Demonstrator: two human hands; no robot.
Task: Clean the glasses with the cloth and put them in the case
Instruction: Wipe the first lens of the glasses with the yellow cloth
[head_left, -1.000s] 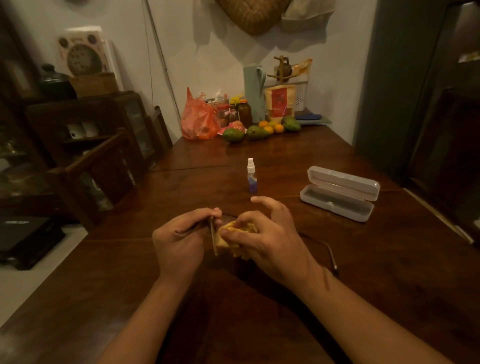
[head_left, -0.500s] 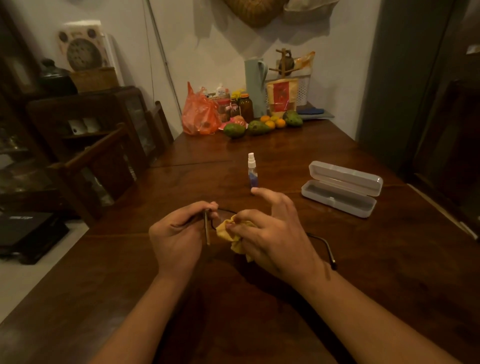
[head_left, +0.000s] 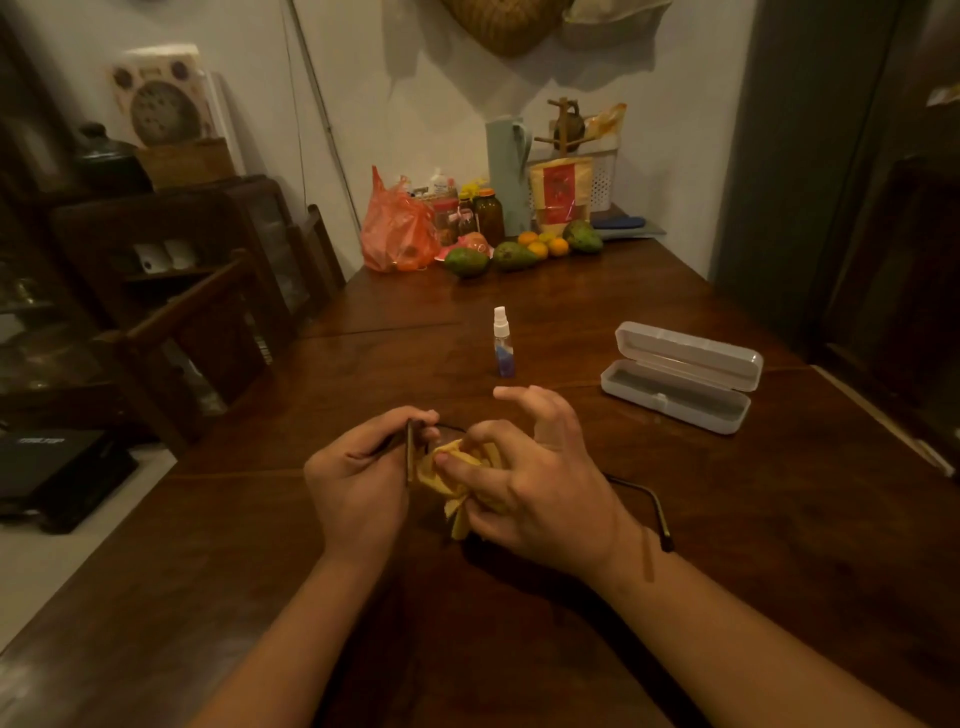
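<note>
Over the middle of the wooden table (head_left: 779, 545), my left hand (head_left: 358, 478) grips the dark-framed glasses (head_left: 410, 449) at their left end. My right hand (head_left: 530, 483) pinches a crumpled yellow cloth (head_left: 454, 475) against a lens, with the index finger raised. One temple arm of the glasses (head_left: 649, 501) sticks out to the right past my right wrist. The lenses are mostly hidden by the cloth and fingers. A translucent grey glasses case (head_left: 680, 376) lies open on the table to the right, nothing inside it.
A small spray bottle (head_left: 503, 343) with blue liquid stands just beyond my hands. Fruit (head_left: 514, 252), jars, an orange plastic bag (head_left: 397, 234) and a pitcher crowd the table's far end. Wooden chairs (head_left: 208, 322) and a cabinet stand along the left side.
The cloth has shifted slightly under my right fingers on the lens. Both hands stay at about the same spot above the table.
</note>
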